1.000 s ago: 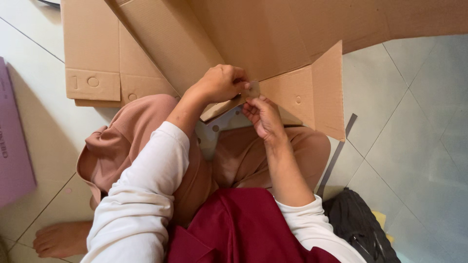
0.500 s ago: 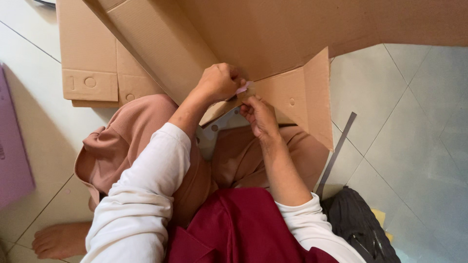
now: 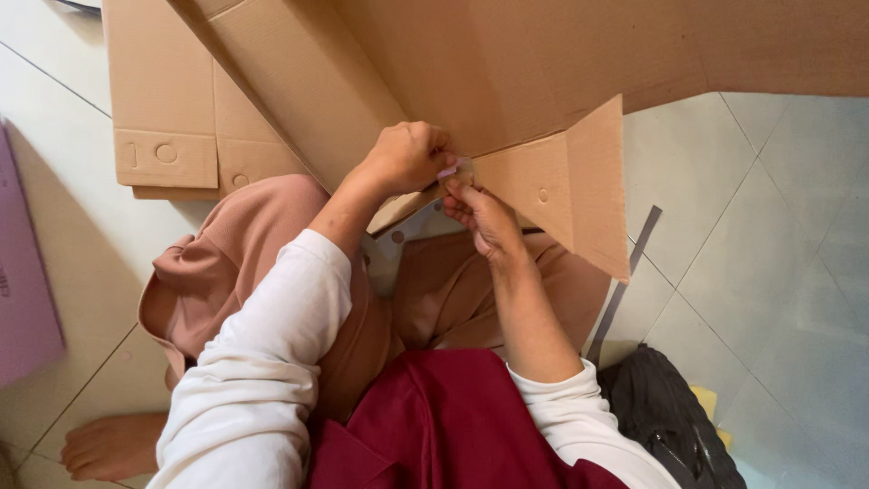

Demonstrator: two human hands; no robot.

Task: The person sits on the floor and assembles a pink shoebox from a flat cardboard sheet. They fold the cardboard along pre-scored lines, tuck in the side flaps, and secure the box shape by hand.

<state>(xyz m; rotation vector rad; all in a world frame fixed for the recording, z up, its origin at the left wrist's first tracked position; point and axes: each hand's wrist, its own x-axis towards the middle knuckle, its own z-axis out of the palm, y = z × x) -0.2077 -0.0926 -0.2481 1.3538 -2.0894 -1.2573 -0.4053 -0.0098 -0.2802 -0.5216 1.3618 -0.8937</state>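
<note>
A large brown cardboard box (image 3: 507,63) lies unfolded over my lap, one flap (image 3: 579,186) sticking out to the right. My left hand (image 3: 409,156) is closed in a fist on the box edge where the flap starts. My right hand (image 3: 480,215) pinches the same spot from below, fingertips on a small strip of clear tape (image 3: 455,169) at the flap's corner. Both hands almost touch. I sit cross-legged on the floor in pink trousers.
Flattened cardboard boxes (image 3: 167,118) lie on the white tiled floor at upper left. A purple board (image 3: 23,272) is at the left edge. A black bag (image 3: 670,426) sits by my right hip, and a grey strip (image 3: 625,281) lies on the tiles.
The hands stay at the flap corner; the right hand has shifted slightly closer to the left fist. The box flap has tilted a little as the view shifted.
</note>
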